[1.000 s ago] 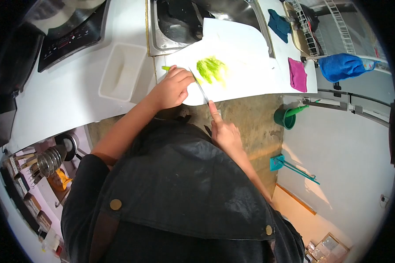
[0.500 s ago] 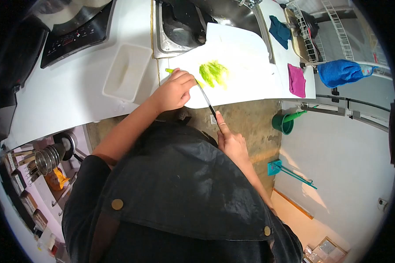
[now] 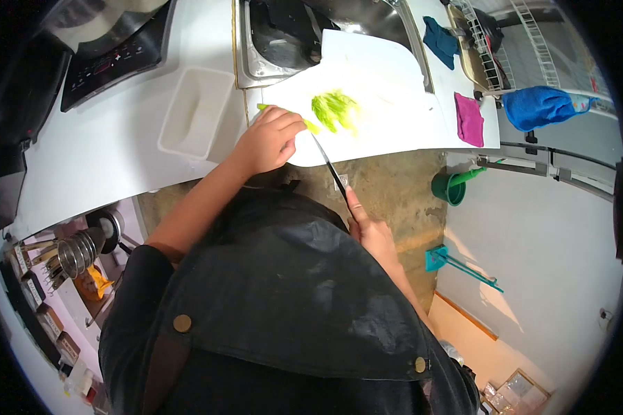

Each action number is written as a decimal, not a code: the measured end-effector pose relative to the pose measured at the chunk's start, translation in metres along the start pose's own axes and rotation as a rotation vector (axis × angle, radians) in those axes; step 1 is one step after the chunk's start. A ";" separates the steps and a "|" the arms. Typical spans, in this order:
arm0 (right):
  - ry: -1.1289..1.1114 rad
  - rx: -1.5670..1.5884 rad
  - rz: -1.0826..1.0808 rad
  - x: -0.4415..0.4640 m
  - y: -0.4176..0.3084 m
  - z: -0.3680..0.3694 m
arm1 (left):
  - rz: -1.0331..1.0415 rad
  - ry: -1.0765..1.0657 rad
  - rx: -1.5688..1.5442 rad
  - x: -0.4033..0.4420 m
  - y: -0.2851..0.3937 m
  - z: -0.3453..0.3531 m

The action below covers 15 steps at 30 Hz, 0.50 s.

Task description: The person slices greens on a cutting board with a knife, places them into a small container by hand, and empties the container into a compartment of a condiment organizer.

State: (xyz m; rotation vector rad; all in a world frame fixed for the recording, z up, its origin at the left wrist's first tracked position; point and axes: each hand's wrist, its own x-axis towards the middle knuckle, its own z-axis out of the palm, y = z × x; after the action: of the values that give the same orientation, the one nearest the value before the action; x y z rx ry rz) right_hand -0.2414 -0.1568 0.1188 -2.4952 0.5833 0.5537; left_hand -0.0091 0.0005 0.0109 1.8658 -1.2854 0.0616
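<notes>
On the white cutting board (image 3: 387, 76), my left hand (image 3: 270, 142) is closed over a long light-green vegetable (image 3: 311, 127). One end of it shows past my fingertips and the other beyond the back of my hand; its exact kind is unclear. My right hand (image 3: 372, 235) grips the black handle of a knife (image 3: 333, 169), index finger stretched along it. The blade tip lies close to the vegetable's right end, at the board's near edge. A loose heap of bright green cut pieces (image 3: 333, 111) rests just beyond, overexposed by the light.
A white rectangular tub (image 3: 197, 114) stands left of the board. Behind is the sink (image 3: 367, 17) with a black pan-like item (image 3: 280, 48). An induction cooker (image 3: 114, 69) sits far left. Pink (image 3: 468, 119) and teal (image 3: 441, 41) cloths lie right.
The knife's tip has drawn back slightly, towards me, and my right hand has moved a little lower and right. The vegetable's right end shows more. My left hand keeps its hold.
</notes>
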 end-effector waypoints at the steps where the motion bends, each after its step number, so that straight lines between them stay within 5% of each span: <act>1: -0.001 0.000 0.002 -0.002 0.001 -0.003 | 0.011 -0.003 0.000 -0.001 0.000 0.000; 15: 0.063 -0.106 -0.068 0.029 -0.013 -0.004 | 0.044 0.012 -0.034 0.002 -0.001 0.000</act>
State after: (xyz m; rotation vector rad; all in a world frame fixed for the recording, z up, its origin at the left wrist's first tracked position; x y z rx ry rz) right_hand -0.2101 -0.1572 0.1127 -2.6299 0.5024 0.4938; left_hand -0.0072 -0.0008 0.0112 1.8056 -1.3121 0.0738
